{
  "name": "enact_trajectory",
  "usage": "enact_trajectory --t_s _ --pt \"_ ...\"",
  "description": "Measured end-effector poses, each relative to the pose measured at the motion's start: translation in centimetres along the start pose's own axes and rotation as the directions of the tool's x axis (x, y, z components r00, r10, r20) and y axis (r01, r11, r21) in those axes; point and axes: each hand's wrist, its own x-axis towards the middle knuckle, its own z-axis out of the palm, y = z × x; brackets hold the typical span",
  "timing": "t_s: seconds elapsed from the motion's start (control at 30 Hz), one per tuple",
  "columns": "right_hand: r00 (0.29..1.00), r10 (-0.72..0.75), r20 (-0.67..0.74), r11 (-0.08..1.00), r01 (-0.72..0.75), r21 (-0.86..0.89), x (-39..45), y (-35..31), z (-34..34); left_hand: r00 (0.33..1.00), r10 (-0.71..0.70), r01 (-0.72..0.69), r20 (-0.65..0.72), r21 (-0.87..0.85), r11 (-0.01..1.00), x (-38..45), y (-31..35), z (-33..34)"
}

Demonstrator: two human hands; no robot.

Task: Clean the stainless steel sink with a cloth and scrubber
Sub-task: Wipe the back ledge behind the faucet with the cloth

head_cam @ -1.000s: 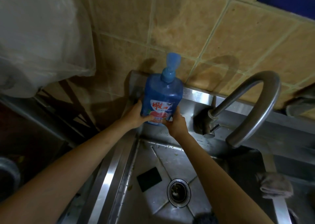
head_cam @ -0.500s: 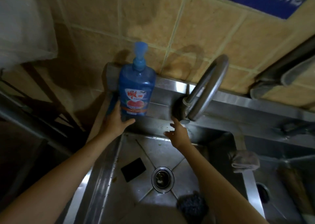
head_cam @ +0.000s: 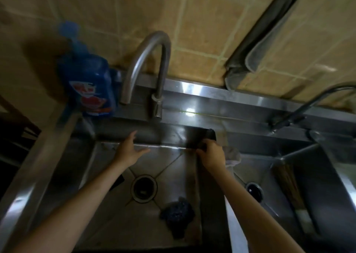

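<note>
The stainless steel sink has a round drain in the middle of its basin. A dark scrubber lies on the basin floor, near the front right of the drain. A grey cloth hangs over the divider between the two basins. My left hand hovers with spread fingers at the basin's back wall and holds nothing. My right hand has curled fingers right beside the cloth and partly covers it. Blur hides whether it grips the cloth.
A blue soap bottle stands on the back left corner of the ledge, beside the curved faucet. A black square lies by my left forearm. A second basin and a thinner faucet are on the right. A tray leans on the tiled wall.
My left hand let go of the soap bottle, which now stands on the ledge, and came over the basin. My right hand moved right to the cloth. The view swung right.
</note>
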Motion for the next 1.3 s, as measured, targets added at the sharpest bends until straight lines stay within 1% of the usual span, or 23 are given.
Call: enact_trajectory --t_s 0.07,0.13,0.17,0.2,0.23,0.27,0.37,0.53,0.6,0.73,0.87,0.97,1.07,1.17,1.3 --pt "0.996 0.085 -0.001 0.994 -0.085 -0.066 -0.1 2.1 -0.8 0.998 0.057 -0.058 0.025 0.072 0.996 -0.4 1.6 2.1" --pt "0.971 0.237 0.029 0.956 -0.228 -0.182 -0.1 4.0 -1.1 0.994 0.097 -0.102 0.050 0.123 0.987 -0.6 3.2 4.0" --pt "0.950 0.305 0.061 0.935 -0.286 -0.209 -0.2 4.7 -1.1 0.990 0.122 -0.130 0.066 0.142 0.981 -0.6 4.1 4.8" --pt "0.930 0.351 0.107 0.924 -0.325 -0.202 -0.2 5.5 -1.0 0.985 0.149 -0.161 0.086 0.161 0.974 -0.5 5.0 5.5" --pt "0.918 0.367 0.152 0.923 -0.339 -0.182 -0.2 6.2 -0.8 0.979 0.175 -0.192 0.105 0.174 0.966 -0.4 6.0 6.2" --pt "0.915 0.362 0.179 0.927 -0.333 -0.170 -0.1 6.9 -0.5 0.972 0.200 -0.220 0.120 0.183 0.958 -0.1 7.1 6.8" --pt "0.933 0.307 0.190 0.945 -0.275 -0.175 0.4 8.0 0.0 0.958 0.251 -0.278 0.141 0.228 0.933 0.9 9.8 8.0" --pt "0.937 0.276 0.212 0.949 -0.231 -0.214 1.9 8.3 0.1 0.955 0.238 -0.289 0.177 0.377 0.880 2.5 12.3 8.3" --pt "0.940 0.270 0.207 0.947 -0.220 -0.234 2.6 8.2 0.2 0.956 0.232 -0.287 0.179 0.404 0.868 3.1 12.6 8.2" --pt "0.947 0.253 0.197 0.944 -0.198 -0.262 4.6 8.0 0.2 0.964 0.192 -0.255 0.183 0.433 0.865 3.6 12.0 7.6" --pt "0.957 0.219 0.190 0.951 -0.166 -0.261 7.4 7.9 -0.1 0.970 0.166 -0.225 0.179 0.392 0.892 3.4 10.7 6.8" --pt "0.957 0.212 0.199 0.953 -0.157 -0.258 8.0 8.0 -0.3 0.970 0.162 -0.218 0.182 0.352 0.910 3.2 9.5 6.5" --pt "0.969 0.194 0.150 0.949 -0.147 -0.279 7.1 8.2 -0.3 0.975 0.153 -0.199 0.162 0.329 0.923 2.8 8.2 6.5" --pt "0.973 0.202 0.113 0.949 -0.165 -0.268 5.8 8.1 -0.1 0.974 0.204 -0.226 0.099 0.347 0.910 2.7 7.9 7.0" --pt "0.973 0.172 0.151 0.951 -0.125 -0.281 5.1 8.2 0.2 0.949 0.292 -0.314 0.116 0.429 0.847 3.4 8.8 7.4"
